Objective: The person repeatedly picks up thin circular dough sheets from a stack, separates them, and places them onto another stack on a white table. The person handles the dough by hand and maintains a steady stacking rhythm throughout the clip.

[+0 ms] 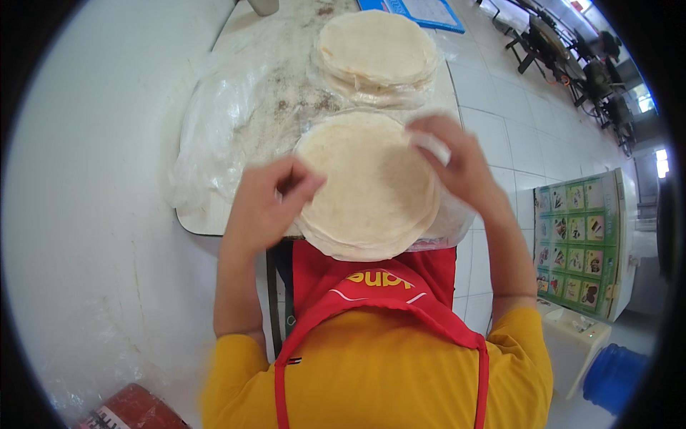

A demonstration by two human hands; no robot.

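Note:
A stack of thin round flatbreads [364, 187] lies at the table's near edge, overhanging it slightly, with clear plastic under its right side. My left hand [273, 201] is over the stack's left edge, fingers curled and thumb pointing inward; whether it touches the top sheet I cannot tell. My right hand [450, 155], blurred, is at the upper right edge, its thumb and fingers apart around a pale patch that may be plastic or background. Beyond this stack sits a second stack of round flatbreads [378, 51] on clear plastic.
Crumpled clear plastic [214, 139] covers the left of the worn table [292, 80]. A blue folder or notebook [423, 13] lies at the far edge. A white wall [107, 161] stands close at left. On the right are a cabinet with a picture-covered front [579, 241] and a blue water bottle [613, 378].

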